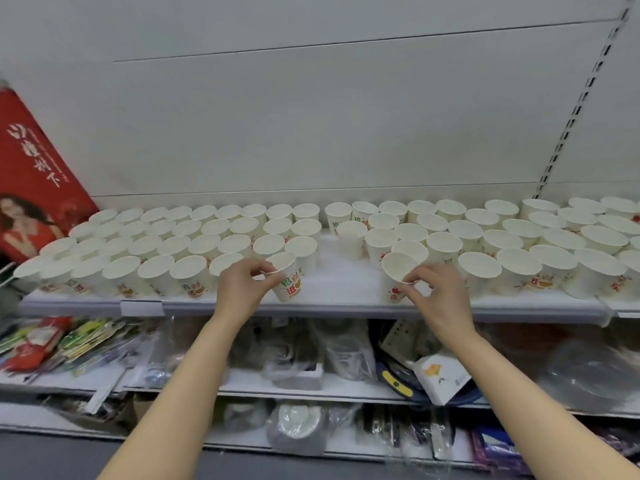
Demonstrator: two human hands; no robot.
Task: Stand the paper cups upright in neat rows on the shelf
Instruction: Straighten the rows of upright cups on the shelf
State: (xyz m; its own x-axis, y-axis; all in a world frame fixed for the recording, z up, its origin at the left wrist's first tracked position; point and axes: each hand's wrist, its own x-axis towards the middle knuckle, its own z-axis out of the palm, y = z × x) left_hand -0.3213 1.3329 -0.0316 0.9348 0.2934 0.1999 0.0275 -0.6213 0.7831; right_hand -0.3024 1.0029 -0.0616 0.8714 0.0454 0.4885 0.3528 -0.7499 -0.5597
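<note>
Many white paper cups with red and green print stand upright on the white shelf. On the left they form tidy rows; on the right they stand in looser rows. My left hand pinches the rim of a tilted cup at the right end of the left group's front row. My right hand pinches the rim of another tilted cup near the shelf's front edge. One plain cup stands alone in the gap between the groups.
A red printed box leans at the shelf's left end. Lower shelves hold bagged goods, coloured packets and a small white box. A slotted upright runs up the back panel on the right.
</note>
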